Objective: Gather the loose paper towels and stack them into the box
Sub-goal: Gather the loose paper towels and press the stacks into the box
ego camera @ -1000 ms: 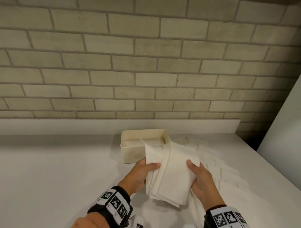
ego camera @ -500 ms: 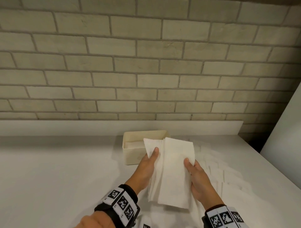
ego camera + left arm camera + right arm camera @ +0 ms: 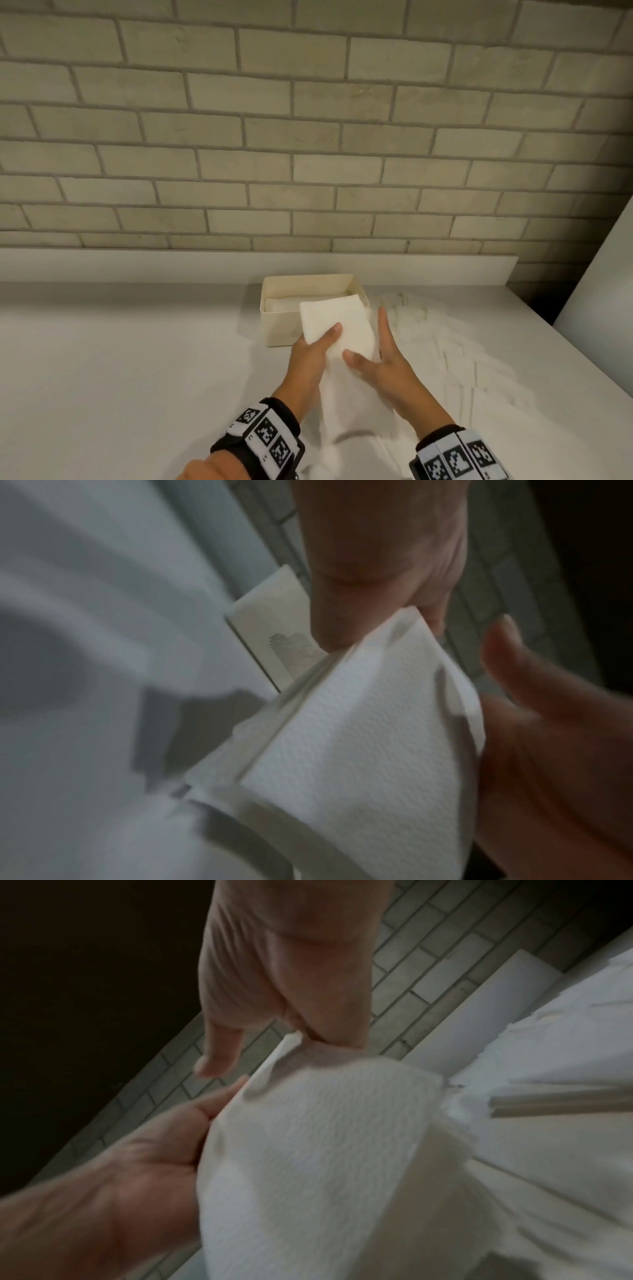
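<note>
A cream open box (image 3: 278, 325) stands at the back of the white counter (image 3: 120, 359), with a layer of towels lying inside it. Just in front of the box, over its near right corner, both hands hold a folded stack of white paper towels (image 3: 337, 322). My left hand (image 3: 310, 359) grips the stack's left side, thumb on top. My right hand (image 3: 383, 363) lays its thumb on the stack's face, and its straight fingers stand along the right edge. In the wrist views the stack (image 3: 359, 737) (image 3: 308, 1137) fills the middle, and the box (image 3: 270, 631) shows behind it.
Several loose paper towels (image 3: 445, 346) lie spread over the counter right of the hands, and more (image 3: 346, 452) lie near the front. Behind the box run a low white ledge (image 3: 137, 263) and a brick wall. A white panel (image 3: 603, 274) closes off the right side.
Both hands have carried the stack forward to the box. The fanned towels are now squared into a narrower stack. My right fingers have come out from under it and straightened.
</note>
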Demonstrator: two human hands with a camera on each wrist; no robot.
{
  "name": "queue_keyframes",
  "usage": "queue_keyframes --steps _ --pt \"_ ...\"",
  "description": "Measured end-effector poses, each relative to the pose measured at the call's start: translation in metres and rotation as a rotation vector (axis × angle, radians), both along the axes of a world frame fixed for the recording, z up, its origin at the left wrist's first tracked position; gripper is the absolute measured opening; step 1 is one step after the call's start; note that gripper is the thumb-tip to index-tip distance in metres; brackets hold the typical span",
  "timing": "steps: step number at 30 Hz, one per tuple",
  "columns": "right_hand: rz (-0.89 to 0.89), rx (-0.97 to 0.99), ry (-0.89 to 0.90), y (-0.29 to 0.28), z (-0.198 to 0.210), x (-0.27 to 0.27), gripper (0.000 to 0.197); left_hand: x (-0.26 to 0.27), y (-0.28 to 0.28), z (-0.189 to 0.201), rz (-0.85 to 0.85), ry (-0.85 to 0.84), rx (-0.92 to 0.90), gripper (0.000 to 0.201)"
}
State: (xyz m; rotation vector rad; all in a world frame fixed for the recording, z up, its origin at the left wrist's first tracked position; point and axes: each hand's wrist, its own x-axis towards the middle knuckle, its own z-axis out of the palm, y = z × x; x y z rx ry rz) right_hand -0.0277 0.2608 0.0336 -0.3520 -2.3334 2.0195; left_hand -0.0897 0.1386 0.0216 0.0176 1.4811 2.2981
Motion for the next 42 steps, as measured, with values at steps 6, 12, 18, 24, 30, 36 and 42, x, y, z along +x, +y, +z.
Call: queue_keyframes --steps 6,12,18,24,30,36,42 --pt "0.165 0.544 -0.279 0.029 0.005 0.003 0.045 -0.02 -0.034 -0.007 0.014 0.002 0.108 0.044" --pt "-0.24 0.188 -0.022 0.059 0.006 -0.005 0.017 -0.037 -0.071 -0.027 -0.036 0.167 -0.28 0.036" --pt "-0.177 -0.105 -0.113 0.045 -0.047 -0.018 0.051 -0.043 -0.053 -0.056 0.001 0.125 -0.379 0.057" --pt "-0.233 -0.156 -0.053 0.048 -0.041 -0.03 0.035 -0.046 -0.043 -0.047 0.081 0.138 -0.307 0.042" --pt "-0.097 0.023 -0.204 0.049 -0.056 -0.033 0.044 -0.052 -0.044 -0.059 0.057 0.034 -0.343 0.065" --pt "-0.158 -0.105 -0.119 0.058 -0.052 -0.041 0.036 -0.061 -0.051 -0.055 0.015 0.096 -0.301 0.043" --pt "-0.15 0.018 -0.16 0.051 -0.057 -0.046 0.034 -0.065 -0.05 -0.061 0.01 0.089 -0.37 0.041"
